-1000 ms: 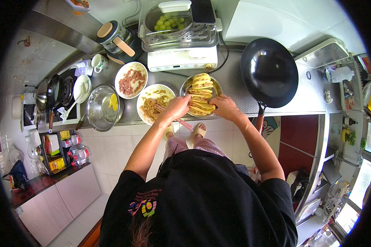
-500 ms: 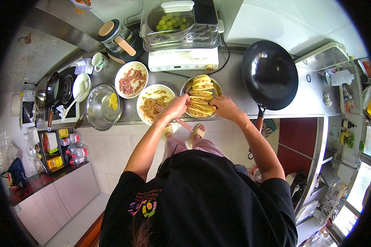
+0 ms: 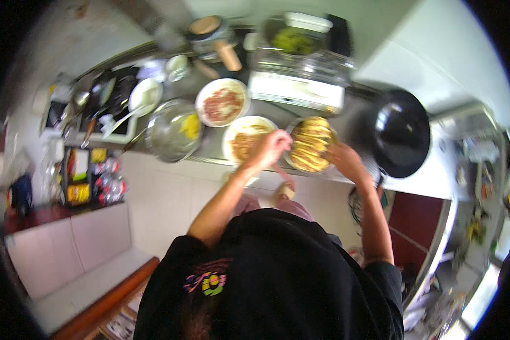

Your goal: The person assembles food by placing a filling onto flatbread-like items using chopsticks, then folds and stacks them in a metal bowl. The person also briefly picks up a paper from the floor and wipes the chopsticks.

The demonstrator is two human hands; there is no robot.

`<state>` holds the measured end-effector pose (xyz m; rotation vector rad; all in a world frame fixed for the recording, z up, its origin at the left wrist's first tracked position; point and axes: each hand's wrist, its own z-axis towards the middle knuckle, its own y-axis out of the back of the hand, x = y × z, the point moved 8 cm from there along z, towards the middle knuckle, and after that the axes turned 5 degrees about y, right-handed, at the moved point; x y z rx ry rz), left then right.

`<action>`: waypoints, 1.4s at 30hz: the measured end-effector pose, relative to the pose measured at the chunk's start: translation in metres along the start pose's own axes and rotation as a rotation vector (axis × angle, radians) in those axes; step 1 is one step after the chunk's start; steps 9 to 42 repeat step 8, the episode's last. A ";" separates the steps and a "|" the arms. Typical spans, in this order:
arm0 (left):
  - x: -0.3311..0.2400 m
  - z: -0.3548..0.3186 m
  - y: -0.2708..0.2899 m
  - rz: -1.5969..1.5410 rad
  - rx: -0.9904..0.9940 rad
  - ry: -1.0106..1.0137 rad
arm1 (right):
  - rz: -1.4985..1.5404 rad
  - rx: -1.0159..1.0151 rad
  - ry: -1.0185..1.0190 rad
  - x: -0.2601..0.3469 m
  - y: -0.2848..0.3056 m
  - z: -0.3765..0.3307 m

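A person in a black top stands at a long grey surface (image 3: 209, 148) and looks down at it. The picture is a bit blurry.

The left hand (image 3: 272, 147) is at the left rim of a round bowl of yellow strips (image 3: 310, 144). The fingers are curled in, and they seem to touch the rim, but the blur makes it hard to tell if they grip it. The right hand (image 3: 343, 160) is at the right rim of the same bowl. Its fingers are bent and reach onto the yellow food, and I cannot tell if they pinch a piece. So the bowl sits between the two hands, near the front edge of the surface.

Just left of that bowl, partly under the left hand, is a white plate of brown food (image 3: 245, 141). Behind it is a white plate of red meat (image 3: 222, 102). Further left is a shiny metal bowl (image 3: 174, 129) with something yellow in it. Beyond that is a white ladle (image 3: 143, 97) by a dark stove (image 3: 105, 107).

To the right of the hands is a big black wok (image 3: 401, 132). Behind the yellow bowl stands a white box-shaped machine (image 3: 296, 90) with a clear tub of green things (image 3: 294, 41) on top. A pot with a wooden handle (image 3: 215, 38) is at the back.
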<state>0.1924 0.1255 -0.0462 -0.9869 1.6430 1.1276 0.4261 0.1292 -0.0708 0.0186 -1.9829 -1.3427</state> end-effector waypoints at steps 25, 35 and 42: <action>0.006 -0.058 0.136 -0.171 -0.101 0.014 | 0.045 -0.066 -0.088 0.100 0.002 0.032; 0.006 -0.058 0.136 -0.171 -0.101 0.014 | 0.045 -0.066 -0.088 0.100 0.002 0.032; 0.006 -0.058 0.136 -0.171 -0.101 0.014 | 0.045 -0.066 -0.088 0.100 0.002 0.032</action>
